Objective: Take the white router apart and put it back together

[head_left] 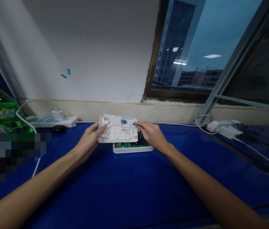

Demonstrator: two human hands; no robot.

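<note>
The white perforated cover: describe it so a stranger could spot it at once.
On the blue table sits a white casing holding a green circuit board. Partly hiding it is the perforated cover in the left hand; unlike the smooth-sided casing, it is dotted with holes.

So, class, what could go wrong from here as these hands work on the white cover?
The left hand grips the white cover at one end; a slip could drop it onto the exposed circuit board. The small blue piece at the right hand's fingertips might also fall and be mislaid.
</note>
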